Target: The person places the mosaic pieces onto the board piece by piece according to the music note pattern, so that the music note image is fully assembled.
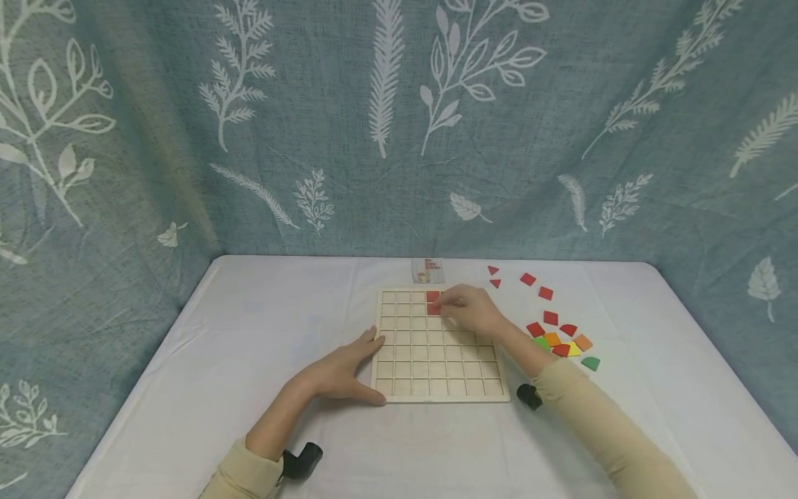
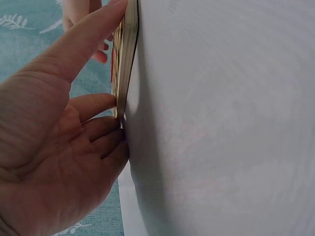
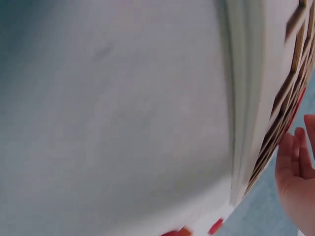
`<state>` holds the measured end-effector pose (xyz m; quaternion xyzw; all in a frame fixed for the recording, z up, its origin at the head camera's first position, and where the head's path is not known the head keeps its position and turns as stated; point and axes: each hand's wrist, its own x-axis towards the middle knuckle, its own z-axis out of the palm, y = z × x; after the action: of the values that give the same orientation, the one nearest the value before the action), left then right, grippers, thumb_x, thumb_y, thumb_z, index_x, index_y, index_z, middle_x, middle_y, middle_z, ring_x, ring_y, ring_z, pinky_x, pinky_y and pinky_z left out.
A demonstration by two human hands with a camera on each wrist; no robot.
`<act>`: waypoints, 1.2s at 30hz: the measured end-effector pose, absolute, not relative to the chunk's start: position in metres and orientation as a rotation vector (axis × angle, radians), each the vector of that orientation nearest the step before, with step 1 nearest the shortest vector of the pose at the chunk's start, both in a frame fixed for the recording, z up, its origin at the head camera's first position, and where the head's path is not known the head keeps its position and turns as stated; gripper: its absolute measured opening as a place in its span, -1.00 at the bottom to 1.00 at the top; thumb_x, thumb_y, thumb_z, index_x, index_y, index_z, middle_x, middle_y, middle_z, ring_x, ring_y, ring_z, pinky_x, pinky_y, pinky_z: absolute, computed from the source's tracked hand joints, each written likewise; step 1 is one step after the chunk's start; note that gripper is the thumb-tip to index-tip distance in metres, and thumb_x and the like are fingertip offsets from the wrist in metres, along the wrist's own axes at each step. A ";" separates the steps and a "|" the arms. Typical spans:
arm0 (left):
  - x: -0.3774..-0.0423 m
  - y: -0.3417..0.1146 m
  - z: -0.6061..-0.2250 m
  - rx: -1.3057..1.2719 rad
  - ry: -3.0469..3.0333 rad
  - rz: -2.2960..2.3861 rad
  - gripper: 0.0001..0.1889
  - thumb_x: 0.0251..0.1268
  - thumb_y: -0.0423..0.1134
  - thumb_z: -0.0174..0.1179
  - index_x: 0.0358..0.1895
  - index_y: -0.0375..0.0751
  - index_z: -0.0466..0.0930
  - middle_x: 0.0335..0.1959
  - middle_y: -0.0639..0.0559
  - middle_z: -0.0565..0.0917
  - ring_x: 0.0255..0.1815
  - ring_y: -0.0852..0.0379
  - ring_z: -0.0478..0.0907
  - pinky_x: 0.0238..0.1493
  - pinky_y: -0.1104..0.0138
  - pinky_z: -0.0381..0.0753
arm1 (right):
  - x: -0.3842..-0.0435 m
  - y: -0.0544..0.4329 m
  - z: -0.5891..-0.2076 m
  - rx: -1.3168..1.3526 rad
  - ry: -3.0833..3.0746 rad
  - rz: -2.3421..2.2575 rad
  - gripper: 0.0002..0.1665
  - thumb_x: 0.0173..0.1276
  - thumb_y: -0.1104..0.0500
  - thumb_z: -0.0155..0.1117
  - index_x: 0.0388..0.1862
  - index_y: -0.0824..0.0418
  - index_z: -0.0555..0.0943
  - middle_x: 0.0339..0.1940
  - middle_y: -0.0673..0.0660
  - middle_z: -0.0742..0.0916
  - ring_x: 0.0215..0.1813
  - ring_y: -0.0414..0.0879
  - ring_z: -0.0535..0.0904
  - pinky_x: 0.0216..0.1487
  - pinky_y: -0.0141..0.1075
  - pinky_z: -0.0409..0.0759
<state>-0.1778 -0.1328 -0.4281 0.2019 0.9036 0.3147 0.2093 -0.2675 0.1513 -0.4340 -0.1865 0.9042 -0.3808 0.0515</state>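
A blue-grey curtain (image 1: 349, 194) printed with white leaves backs a desk (image 1: 262, 312) covered in white cloth. On it lies a pale gridded board (image 1: 442, 399), a small picture card (image 1: 421, 271) just beyond its far edge. Two red squares sit in the board's far row and the one below: an upper red square (image 1: 432, 296) and a lower red square (image 1: 433, 310).

The left hand (image 1: 343, 367) steadies the board from its left side, thumb spread from the other fingers, with the thumb at the near corner and fingertips against the edge. The right hand (image 1: 474, 310) reaches over the board, fingertips gathered at the lower red square; whether they pinch it or only press it, I cannot tell.

Seating a square well, I judge, calls for lining up its sides with the cell's ridges, then pressing lightly until it lies flat. A careless push could nudge the upper one, so the left hand's bracing helps. Loose pieces lie right of the board, among them an orange square (image 1: 552, 339) and a green piece (image 1: 590, 363); the right forearm should lift clear of them.
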 end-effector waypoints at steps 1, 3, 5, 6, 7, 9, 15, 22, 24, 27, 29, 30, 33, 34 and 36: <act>-0.178 -0.132 -0.428 0.559 2.512 0.877 0.15 -0.18 0.07 0.57 0.50 -0.28 0.13 0.57 -0.18 -0.02 0.56 -0.13 -0.07 0.47 -0.03 0.05 | -0.268 0.154 -0.434 -0.532 2.755 -1.171 -0.78 0.41 0.16 0.24 -0.07 0.19 0.74 0.04 0.13 0.71 0.15 0.09 0.59 0.17 0.00 0.54; -0.178 -0.132 -0.428 0.551 2.513 0.874 0.15 -0.19 0.07 0.57 0.50 -0.27 0.14 0.57 -0.17 -0.02 0.56 -0.13 -0.07 0.47 -0.04 0.05 | -0.269 0.162 -0.433 -0.457 2.761 -1.200 -0.76 0.41 0.12 0.25 -0.05 0.18 0.73 0.06 0.13 0.70 0.13 0.09 0.58 0.15 0.01 0.54; -0.178 -0.132 -0.428 0.547 2.515 0.868 0.15 -0.19 0.09 0.56 0.50 -0.27 0.14 0.57 -0.17 -0.02 0.56 -0.13 -0.06 0.47 -0.05 0.05 | -0.269 0.171 -0.431 -0.399 2.776 -1.212 -0.74 0.41 0.10 0.25 -0.02 0.18 0.72 0.07 0.15 0.69 0.11 0.09 0.58 0.10 0.01 0.56; -0.178 -0.132 -0.428 0.546 2.517 0.865 0.15 -0.19 0.09 0.56 0.50 -0.26 0.14 0.57 -0.17 -0.02 0.56 -0.13 -0.06 0.47 -0.06 0.05 | -0.269 0.177 -0.430 -0.366 2.780 -1.220 -0.73 0.41 0.10 0.25 -0.01 0.18 0.72 0.07 0.16 0.69 0.11 0.08 0.57 0.08 0.00 0.56; -0.178 -0.132 -0.428 0.546 2.519 0.863 0.15 -0.19 0.09 0.56 0.50 -0.26 0.14 0.57 -0.17 -0.02 0.56 -0.12 -0.06 0.47 -0.07 0.04 | -0.269 0.182 -0.430 -0.335 2.791 -1.215 -0.72 0.42 0.10 0.24 0.00 0.17 0.71 0.07 0.16 0.69 0.10 0.08 0.56 0.06 -0.01 0.56; -0.178 -0.133 -0.428 0.553 2.522 0.858 0.15 -0.19 0.10 0.56 0.51 -0.26 0.14 0.57 -0.17 -0.02 0.56 -0.13 -0.06 0.47 -0.08 0.03 | -0.270 0.195 -0.429 -0.262 2.817 -1.206 -0.72 0.42 0.10 0.23 0.01 0.17 0.71 0.06 0.17 0.68 0.08 0.08 0.55 0.02 -0.02 0.56; -0.178 -0.133 -0.427 0.556 2.524 0.844 0.15 -0.18 0.11 0.55 0.50 -0.26 0.14 0.57 -0.17 -0.01 0.56 -0.12 -0.06 0.47 -0.10 0.01 | -0.271 0.236 -0.428 -0.061 2.911 -1.126 -0.68 0.44 0.17 0.17 0.07 0.26 0.67 0.11 0.28 0.65 0.09 0.17 0.53 0.02 0.00 0.56; -0.179 -0.134 -0.427 0.567 2.518 0.855 0.15 -0.18 0.11 0.55 0.51 -0.27 0.13 0.57 -0.19 -0.02 0.56 -0.14 -0.07 0.47 -0.07 0.04 | -0.271 0.280 -0.427 0.228 2.896 -1.081 -0.61 0.46 0.17 0.12 0.18 0.31 0.57 0.09 0.38 0.62 -0.18 0.14 0.53 -0.40 -0.33 0.54; -0.179 -0.134 -0.427 0.571 2.515 0.860 0.16 -0.18 0.11 0.55 0.51 -0.28 0.13 0.57 -0.20 -0.03 0.56 -0.15 -0.07 0.47 -0.06 0.04 | -0.271 0.289 -0.429 0.295 2.873 -1.068 -0.57 0.45 0.17 0.12 0.23 0.30 0.53 0.13 0.39 0.59 -0.16 0.14 0.53 -0.47 -0.44 0.51; -0.179 -0.135 -0.428 0.574 2.508 0.874 0.16 -0.18 0.10 0.55 0.51 -0.30 0.12 0.57 -0.21 -0.03 0.55 -0.16 -0.08 0.47 -0.05 0.05 | -0.270 0.298 -0.430 0.359 2.826 -1.075 -0.54 0.45 0.17 0.12 0.27 0.32 0.49 0.16 0.40 0.55 -0.10 0.17 0.51 -0.44 -0.45 0.54; -0.179 -0.135 -0.428 0.574 2.506 0.879 0.16 -0.18 0.10 0.55 0.51 -0.29 0.11 0.57 -0.21 -0.03 0.56 -0.16 -0.08 0.47 -0.05 0.05 | -0.269 0.302 -0.431 0.373 2.814 -1.069 -0.52 0.44 0.17 0.13 0.27 0.34 0.47 0.17 0.42 0.54 -0.09 0.19 0.51 -0.37 -0.38 0.61; -0.179 -0.135 -0.428 0.576 2.504 0.882 0.16 -0.18 0.10 0.55 0.51 -0.30 0.11 0.57 -0.21 -0.04 0.56 -0.16 -0.08 0.47 -0.05 0.04 | -0.269 0.304 -0.431 0.372 2.815 -1.064 -0.52 0.44 0.17 0.14 0.27 0.35 0.47 0.16 0.42 0.55 -0.09 0.19 0.51 -0.31 -0.34 0.63; -0.180 -0.135 -0.428 0.572 2.508 0.879 0.17 -0.19 0.11 0.55 0.51 -0.29 0.12 0.57 -0.21 -0.03 0.56 -0.16 -0.07 0.47 -0.06 0.04 | -0.268 0.305 -0.431 0.372 2.823 -1.044 -0.52 0.44 0.15 0.15 0.26 0.36 0.48 0.14 0.42 0.56 -0.13 0.18 0.51 -0.29 -0.31 0.64; -0.180 -0.134 -0.428 0.572 2.509 0.879 0.17 -0.19 0.12 0.55 0.51 -0.29 0.12 0.57 -0.21 -0.03 0.55 -0.15 -0.07 0.47 -0.06 0.04 | -0.268 0.305 -0.430 0.374 2.825 -1.042 -0.51 0.44 0.15 0.16 0.26 0.36 0.48 0.13 0.41 0.56 -0.15 0.17 0.52 -0.30 -0.32 0.64; -0.180 -0.134 -0.427 0.577 2.508 0.881 0.16 -0.19 0.11 0.55 0.51 -0.29 0.12 0.57 -0.21 -0.03 0.55 -0.16 -0.07 0.47 -0.06 0.04 | -0.268 0.305 -0.430 0.375 2.832 -1.034 -0.51 0.44 0.13 0.17 0.26 0.35 0.48 0.11 0.40 0.57 -0.19 0.14 0.52 -0.38 -0.40 0.59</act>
<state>-0.1802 -0.1344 -0.4274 0.2076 0.9015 0.3168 0.2092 -0.2677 0.3048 -0.4299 0.1233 0.9309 -0.3399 0.0516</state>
